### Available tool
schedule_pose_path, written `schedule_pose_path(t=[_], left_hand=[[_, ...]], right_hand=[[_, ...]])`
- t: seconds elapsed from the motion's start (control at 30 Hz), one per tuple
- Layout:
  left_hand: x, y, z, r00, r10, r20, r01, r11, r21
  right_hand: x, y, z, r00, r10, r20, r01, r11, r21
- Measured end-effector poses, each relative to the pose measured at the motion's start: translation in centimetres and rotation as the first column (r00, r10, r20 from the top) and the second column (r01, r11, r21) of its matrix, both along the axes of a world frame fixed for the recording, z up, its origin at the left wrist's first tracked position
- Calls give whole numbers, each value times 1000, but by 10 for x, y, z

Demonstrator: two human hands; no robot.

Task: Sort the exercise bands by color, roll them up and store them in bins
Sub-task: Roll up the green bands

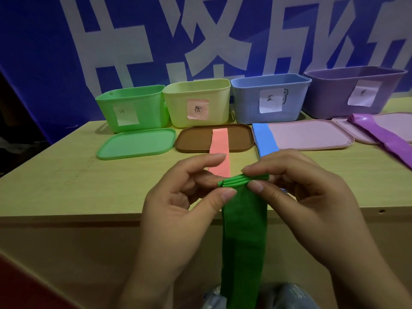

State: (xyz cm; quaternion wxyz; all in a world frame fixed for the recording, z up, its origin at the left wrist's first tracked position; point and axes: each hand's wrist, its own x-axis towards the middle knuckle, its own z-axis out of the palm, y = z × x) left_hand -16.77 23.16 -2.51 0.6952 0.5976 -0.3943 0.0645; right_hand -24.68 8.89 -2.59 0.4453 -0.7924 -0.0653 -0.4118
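Rolling of the green exercise band (243, 230) under way, held in the air in front of the table edge (66, 216). Left hand (178, 197) pinches the left end of the started roll between thumb and fingers; right hand (296, 186) pinches the right end the same way. Roll shows only a few flat turns at the top. Rest of the band hangs straight down between the wrists and runs out of view at the bottom.

Sorting appears done: pink band (219, 152) lies across the brown lid (194, 139), blue band (265, 139) on the edge of the pale pink lid (312, 134), purple band (388, 139) over the far-right lid. Green bin (131, 108) stands open at far left, its green lid (136, 143) in front.

Risks, as judged:
- Roll is loose and flattened; if either pinch slackens, the elastic turns likely spring open.
- Uneven feed between the two hands would cone the roll sideways.
- Long hanging tail adds pull; its weight may drag turns out.
- Transfer leftward to the green bin needs one hand holding a springy roll; it may unwind on release inside the bin.
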Motion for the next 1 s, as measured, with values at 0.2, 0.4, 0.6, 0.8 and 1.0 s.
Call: schedule_pose_path(t=[0.2, 0.4, 0.6, 0.8, 1.0], left_hand=[[4, 1, -1, 982, -109, -154, 102, 993, -56], [11, 5, -3, 888, -319, -330, 299, 948, -114], [11, 2, -8, 723, -489, -488, 417, 872, -256], [5, -2, -4, 747, -428, -508, 331, 903, -274], [4, -2, -6, 912, -198, -360, 146, 975, -166]], right_hand=[[1, 4, -2, 997, -4, 83, 5, 1000, -11], [2, 6, -3, 990, -10, 139, 10, 1000, 3], [2, 4, -7, 988, -35, 152, 29, 998, 47], [2, 3, -8, 988, -52, 142, 48, 998, 33], [0, 5, -6, 995, -47, 87, 46, 999, 15]])
